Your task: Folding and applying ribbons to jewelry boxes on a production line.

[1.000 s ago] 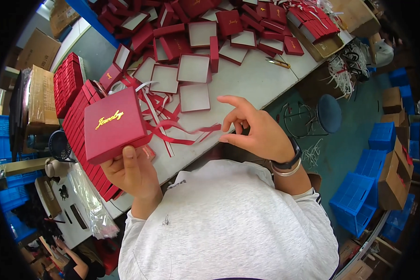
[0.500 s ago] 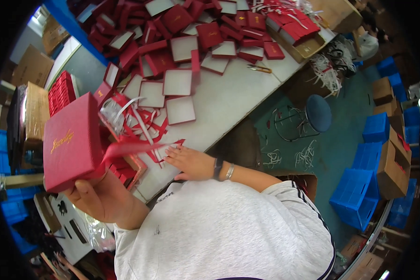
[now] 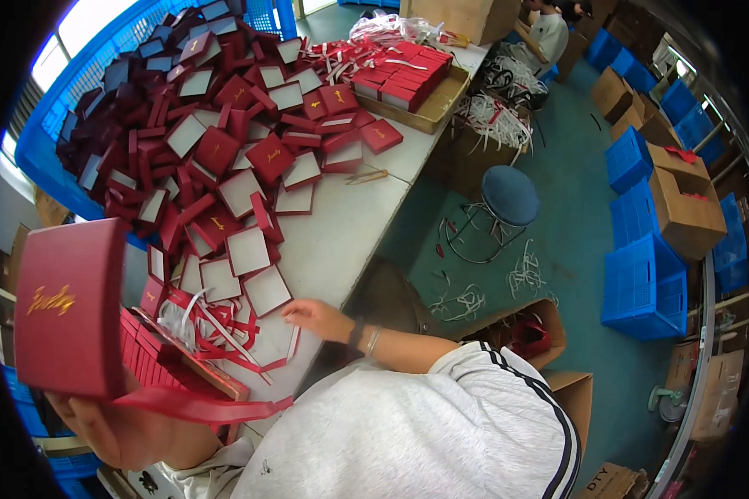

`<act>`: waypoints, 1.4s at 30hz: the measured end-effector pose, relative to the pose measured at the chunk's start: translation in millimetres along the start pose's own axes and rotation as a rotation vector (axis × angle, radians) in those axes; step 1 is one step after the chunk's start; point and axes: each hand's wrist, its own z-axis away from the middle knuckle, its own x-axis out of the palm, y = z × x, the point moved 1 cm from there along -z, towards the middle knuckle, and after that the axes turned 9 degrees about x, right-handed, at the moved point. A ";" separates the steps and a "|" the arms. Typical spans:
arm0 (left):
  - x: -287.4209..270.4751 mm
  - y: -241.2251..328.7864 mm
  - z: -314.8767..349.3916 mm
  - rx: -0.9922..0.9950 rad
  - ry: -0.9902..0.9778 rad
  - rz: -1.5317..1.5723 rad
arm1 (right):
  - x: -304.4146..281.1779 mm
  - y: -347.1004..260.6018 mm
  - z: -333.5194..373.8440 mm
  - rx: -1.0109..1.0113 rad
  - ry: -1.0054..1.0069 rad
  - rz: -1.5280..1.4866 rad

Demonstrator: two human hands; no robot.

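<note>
My left hand (image 3: 112, 428) grips a red square gift box (image 3: 71, 308) with gold lettering on its lid, held up at the left, close to the camera. From its lower side a red ribbon (image 3: 212, 405) trails rightward, its free end in front of my shirt. At the table's near edge is my right hand (image 3: 314, 319), fingers curled together; whatever they may hold is too small to make out. Just below those fingers lies a thin ribbon strip (image 3: 295, 343). Beside it are loose red and white ribbons (image 3: 225, 328) and an open white-lined box half (image 3: 267, 291).
A large heap of red boxes (image 3: 216, 150) fills the far table, against a blue crate (image 3: 46, 158). Behind my left hand stands a tray of red boxes (image 3: 154, 362). Pliers-like cutters (image 3: 366, 176), a filled carton (image 3: 429, 116) and a round stool (image 3: 510, 195) are to the right.
My left hand and the box have shifted left and lower in view, the ribbon trailing along. My right hand's fingers, flatter on the table before, are now curled. The view has turned.
</note>
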 end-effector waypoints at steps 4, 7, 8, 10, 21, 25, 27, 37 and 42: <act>13.6 -2.5 -5.8 -0.588 -0.165 0.453 | -37.2 -91.7 19.2 -0.178 0.355 -0.396; 44.4 -7.2 7.3 -0.701 -0.116 0.295 | -49.3 -160.0 50.8 -0.371 0.310 -0.460; 45.7 -6.0 10.0 -0.734 -0.115 0.238 | -40.9 -186.4 63.7 -0.458 0.121 -0.325; 50.5 -7.9 18.0 -0.740 -0.115 0.248 | -20.0 -224.2 85.7 -0.529 -0.121 -0.033; 33.8 -16.2 91.6 -0.923 0.099 0.372 | 23.8 -219.1 71.2 -0.139 -0.240 0.018; 9.2 -14.2 110.4 -0.988 0.299 0.332 | 29.3 -218.1 61.7 0.180 -0.302 0.038; -7.0 -13.3 119.0 -0.987 0.340 0.297 | 32.2 -213.1 55.2 0.245 -0.316 0.091; -27.3 -21.4 119.7 -0.857 0.429 0.404 | 37.9 -209.9 47.0 -0.119 -0.179 0.552; -23.3 -18.2 122.6 -0.897 0.406 0.334 | 52.2 -194.7 31.8 -0.097 -0.205 0.684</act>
